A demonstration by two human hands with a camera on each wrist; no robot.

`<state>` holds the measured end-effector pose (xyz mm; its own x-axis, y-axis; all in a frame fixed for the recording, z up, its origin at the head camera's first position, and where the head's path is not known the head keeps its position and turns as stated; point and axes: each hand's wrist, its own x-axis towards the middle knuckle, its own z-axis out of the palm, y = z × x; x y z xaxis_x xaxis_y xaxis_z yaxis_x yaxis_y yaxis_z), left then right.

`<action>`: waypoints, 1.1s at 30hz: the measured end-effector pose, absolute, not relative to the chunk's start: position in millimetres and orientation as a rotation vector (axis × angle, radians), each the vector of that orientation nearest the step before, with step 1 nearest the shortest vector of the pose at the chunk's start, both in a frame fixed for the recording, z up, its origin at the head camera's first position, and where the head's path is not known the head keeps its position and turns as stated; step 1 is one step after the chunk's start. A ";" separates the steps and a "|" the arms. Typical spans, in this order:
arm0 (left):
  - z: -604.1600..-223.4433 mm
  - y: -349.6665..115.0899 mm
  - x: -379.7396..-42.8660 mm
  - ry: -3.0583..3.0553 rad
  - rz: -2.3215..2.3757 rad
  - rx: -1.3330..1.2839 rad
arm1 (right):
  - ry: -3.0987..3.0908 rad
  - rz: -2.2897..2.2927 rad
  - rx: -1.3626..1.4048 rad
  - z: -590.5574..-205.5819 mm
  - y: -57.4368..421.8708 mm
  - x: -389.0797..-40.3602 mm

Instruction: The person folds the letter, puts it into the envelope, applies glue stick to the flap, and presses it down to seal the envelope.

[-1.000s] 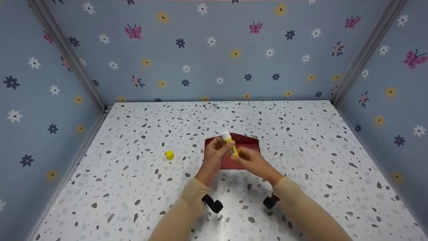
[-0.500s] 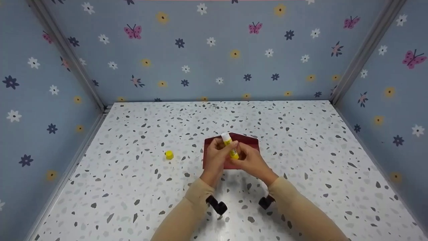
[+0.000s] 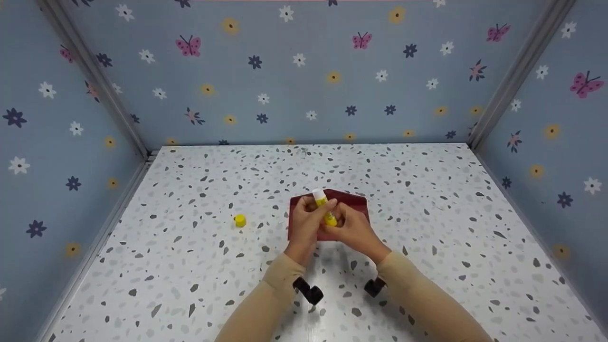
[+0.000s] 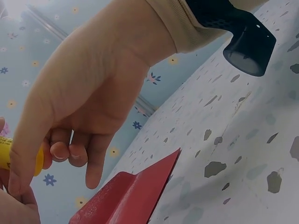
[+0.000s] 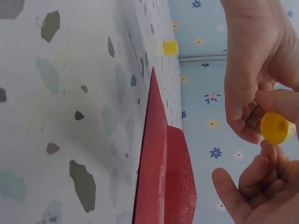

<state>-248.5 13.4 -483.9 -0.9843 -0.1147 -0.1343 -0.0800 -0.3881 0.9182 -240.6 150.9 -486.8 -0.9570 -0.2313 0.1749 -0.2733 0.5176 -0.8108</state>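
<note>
A yellow glue stick with a white upper end stands tilted between both hands. My left hand grips it around the middle, thumb across the front. My right hand pinches its yellow bottom end; in the right wrist view that round base shows between the fingers of both hands. Under the hands lies a dark red envelope, its flap raised at the far side. The hands hide much of it. Seen from the left wrist, my right hand is above the envelope.
A small yellow cap sits on the table left of the envelope. The speckled white table is bounded by flowered blue walls at the back and both sides.
The two wrists have drawn slightly closer together, and the right hand has shifted a little left at the glue stick's base. The envelope and cap have stayed put.
</note>
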 end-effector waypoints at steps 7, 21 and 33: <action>-484.9 8.8 -248.6 -1.784 -2.584 0.161 | -2.750 1.507 0.504 -489.3 153.6 -239.9; -487.0 -2.1 -251.1 -1.879 -2.568 0.034 | -2.721 1.661 0.472 -482.3 158.2 -242.8; -491.1 -3.3 -251.0 -1.976 -2.555 -0.066 | -2.537 1.782 0.513 -480.4 155.1 -245.0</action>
<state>-251.0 -3.3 -491.1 -0.9952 0.0954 -0.0219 -0.0451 -0.2490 0.9675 -245.0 155.1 -480.4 -0.9466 -0.2640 0.1850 -0.2636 0.3035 -0.9156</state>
